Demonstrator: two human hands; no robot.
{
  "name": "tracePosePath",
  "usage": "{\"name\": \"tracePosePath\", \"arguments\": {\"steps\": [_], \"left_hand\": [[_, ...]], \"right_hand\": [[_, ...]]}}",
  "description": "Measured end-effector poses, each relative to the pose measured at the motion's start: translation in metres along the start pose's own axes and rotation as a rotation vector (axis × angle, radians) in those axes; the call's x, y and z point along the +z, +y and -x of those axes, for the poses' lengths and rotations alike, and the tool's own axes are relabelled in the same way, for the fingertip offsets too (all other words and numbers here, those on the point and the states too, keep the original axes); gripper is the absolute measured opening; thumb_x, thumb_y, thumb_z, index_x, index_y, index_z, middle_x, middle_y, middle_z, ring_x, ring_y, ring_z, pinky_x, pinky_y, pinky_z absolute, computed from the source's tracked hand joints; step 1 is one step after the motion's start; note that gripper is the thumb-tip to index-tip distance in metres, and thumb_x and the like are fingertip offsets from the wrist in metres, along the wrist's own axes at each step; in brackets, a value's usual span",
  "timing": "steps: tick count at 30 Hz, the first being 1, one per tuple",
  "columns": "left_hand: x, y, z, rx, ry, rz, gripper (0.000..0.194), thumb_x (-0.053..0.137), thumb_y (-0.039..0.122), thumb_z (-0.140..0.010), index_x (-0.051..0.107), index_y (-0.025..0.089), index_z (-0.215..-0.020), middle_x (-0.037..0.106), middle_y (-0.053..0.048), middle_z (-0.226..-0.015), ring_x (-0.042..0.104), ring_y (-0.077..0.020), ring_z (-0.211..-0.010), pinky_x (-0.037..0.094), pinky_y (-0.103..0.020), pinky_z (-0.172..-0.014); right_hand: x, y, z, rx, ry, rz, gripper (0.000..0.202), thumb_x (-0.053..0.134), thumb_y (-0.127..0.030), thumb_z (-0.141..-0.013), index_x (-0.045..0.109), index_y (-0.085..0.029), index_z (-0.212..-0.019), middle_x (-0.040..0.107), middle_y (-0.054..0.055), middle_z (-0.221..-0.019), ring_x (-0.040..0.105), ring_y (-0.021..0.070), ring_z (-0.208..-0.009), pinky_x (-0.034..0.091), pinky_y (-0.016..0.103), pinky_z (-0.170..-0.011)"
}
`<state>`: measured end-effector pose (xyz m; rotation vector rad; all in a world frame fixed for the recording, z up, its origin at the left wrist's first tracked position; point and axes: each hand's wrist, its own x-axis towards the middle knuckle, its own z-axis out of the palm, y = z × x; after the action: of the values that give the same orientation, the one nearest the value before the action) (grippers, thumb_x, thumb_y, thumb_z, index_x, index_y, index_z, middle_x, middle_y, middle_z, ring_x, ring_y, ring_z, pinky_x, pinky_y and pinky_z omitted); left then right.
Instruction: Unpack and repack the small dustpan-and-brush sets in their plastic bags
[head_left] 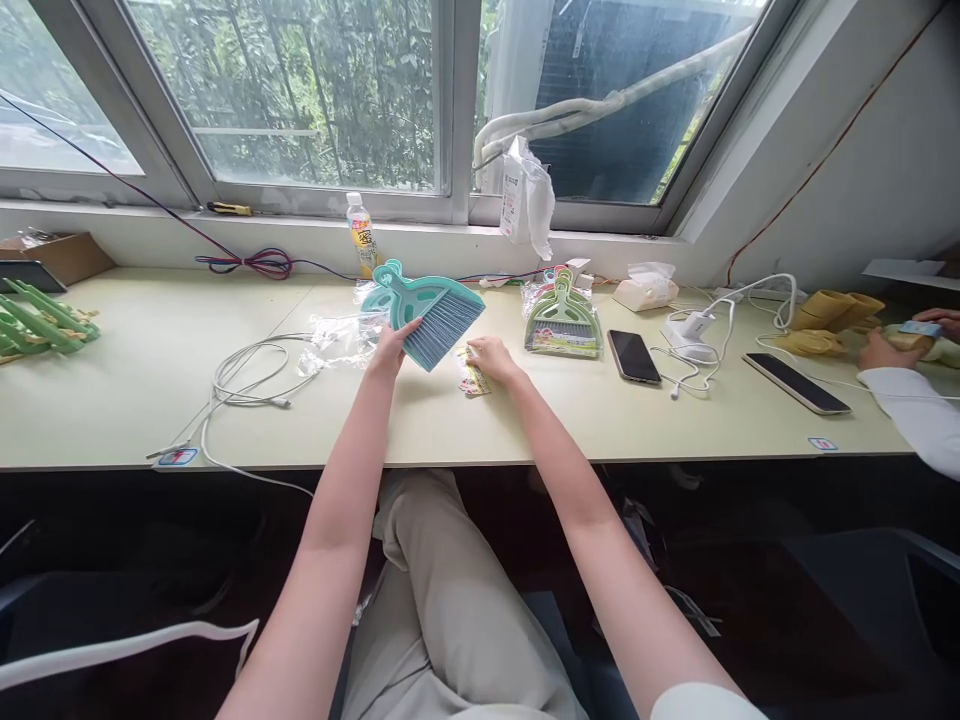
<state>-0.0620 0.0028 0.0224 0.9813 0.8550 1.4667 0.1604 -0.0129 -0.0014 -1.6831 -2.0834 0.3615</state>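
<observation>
Turquoise brush (439, 320) w/ grey bristles, nearer than the bottle (362, 240) & a bit R of it, gripped by the fingers of L hand (388, 350). R hand (492, 358), also nearer & R of bottle, has fingers curled on a yellow printed card (474, 383); can't tell if pinched. Farther R of bottle: pkgd green brush set (562, 325), then black phone (634, 356); nearer & L: white cable (247, 402).
</observation>
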Motion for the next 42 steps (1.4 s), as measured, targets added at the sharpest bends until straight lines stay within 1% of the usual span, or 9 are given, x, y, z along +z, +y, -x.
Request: {"name": "tracePosePath", "arguments": {"steps": [9, 14, 17, 20, 25, 30, 34, 39, 42], "left_hand": [[-0.003, -0.007, -0.011, 0.022, 0.076, -0.016, 0.044, 0.085, 0.017, -0.074, 0.069, 0.019, -0.114, 0.076, -0.009, -0.107, 0.070, -0.0289, -0.116, 0.059, -0.038, -0.102], [-0.006, -0.009, -0.017, 0.041, 0.152, 0.017, 0.041, 0.086, 0.015, -0.072, 0.069, 0.018, -0.109, 0.076, -0.009, -0.107, 0.071, -0.0269, -0.114, 0.060, -0.035, -0.099], [-0.007, -0.007, -0.018, 0.008, 0.202, 0.040, 0.039, 0.084, 0.013, -0.073, 0.069, 0.019, -0.109, 0.076, -0.008, -0.108, 0.072, -0.0245, -0.111, 0.061, -0.034, -0.096], [-0.004, -0.006, -0.015, -0.031, 0.209, 0.029, 0.038, 0.083, 0.011, -0.074, 0.069, 0.019, -0.108, 0.076, -0.007, -0.106, 0.072, -0.0234, -0.109, 0.062, -0.033, -0.093], [0.014, -0.020, -0.005, -0.074, 0.099, -0.011, 0.036, 0.087, 0.018, -0.069, 0.069, 0.017, -0.100, 0.075, -0.008, -0.098, 0.073, -0.0237, -0.098, 0.062, -0.035, -0.089], [0.028, -0.038, 0.001, -0.099, -0.002, -0.009, 0.052, 0.092, 0.037, -0.061, 0.068, 0.016, -0.102, 0.075, -0.010, -0.099, 0.073, -0.0268, -0.094, 0.060, -0.040, -0.087], [0.030, -0.043, 0.002, -0.015, -0.095, -0.070, 0.068, 0.098, 0.032, -0.043, 0.069, 0.016, -0.103, 0.075, -0.011, -0.103, 0.072, -0.0305, -0.100, 0.057, -0.045, -0.094], [0.033, -0.044, 0.000, 0.026, -0.140, -0.075, 0.069, 0.096, 0.026, -0.037, 0.069, 0.015, -0.099, 0.076, -0.011, -0.100, 0.071, -0.0340, -0.104, 0.055, -0.049, -0.097], [0.035, -0.047, 0.002, 0.002, -0.159, -0.020, 0.066, 0.095, 0.025, -0.042, 0.068, 0.014, -0.101, 0.076, -0.012, -0.101, 0.071, -0.0334, -0.104, 0.054, -0.050, -0.098]], "right_hand": [[-0.005, -0.010, 0.006, -0.010, 0.042, -0.055, 0.006, 0.079, -0.025, -0.085, 0.077, -0.021, -0.089, 0.069, 0.006, -0.128, 0.054, 0.0258, -0.128, 0.041, 0.040, -0.107], [-0.029, 0.006, 0.005, 0.057, 0.042, -0.771, 0.023, 0.084, -0.035, -0.076, 0.071, -0.019, -0.085, 0.076, 0.004, -0.094, 0.070, 0.0194, -0.093, 0.052, 0.033, -0.091], [-0.044, 0.010, 0.006, -0.042, 0.163, -1.250, 0.039, 0.087, -0.046, -0.068, 0.070, -0.022, -0.092, 0.076, 0.003, -0.100, 0.071, 0.0179, -0.093, 0.055, 0.031, -0.090], [-0.042, 0.004, 0.005, -0.088, 0.288, -1.392, 0.048, 0.091, -0.041, -0.060, 0.071, -0.024, -0.100, 0.074, 0.005, -0.116, 0.069, 0.0180, -0.103, 0.055, 0.030, -0.095], [-0.016, -0.011, -0.004, 0.033, 0.359, -1.282, 0.065, 0.091, -0.030, -0.058, 0.070, -0.020, -0.118, 0.069, 0.009, -0.123, 0.069, 0.0192, -0.097, 0.056, 0.034, -0.092], [-0.005, -0.013, -0.008, 0.170, 0.647, -0.938, 0.042, 0.079, -0.019, -0.073, 0.068, -0.018, -0.113, 0.063, 0.009, -0.121, 0.066, 0.0139, -0.083, 0.057, 0.032, -0.088], [-0.007, -0.011, -0.008, 0.150, 0.727, -0.752, 0.029, 0.071, -0.009, -0.076, 0.063, -0.016, -0.103, 0.061, 0.009, -0.116, 0.064, 0.0130, -0.079, 0.055, 0.031, -0.086], [-0.012, -0.009, -0.010, 0.195, 0.699, -0.592, 0.032, 0.075, -0.013, -0.074, 0.061, -0.017, -0.103, 0.065, 0.008, -0.111, 0.063, 0.0169, -0.082, 0.053, 0.036, -0.092], [-0.012, -0.006, -0.008, 0.253, 0.772, -0.564, 0.048, 0.080, -0.026, -0.075, 0.058, -0.019, -0.117, 0.062, 0.013, -0.126, 0.063, 0.0226, -0.101, 0.048, 0.042, -0.102]]}}
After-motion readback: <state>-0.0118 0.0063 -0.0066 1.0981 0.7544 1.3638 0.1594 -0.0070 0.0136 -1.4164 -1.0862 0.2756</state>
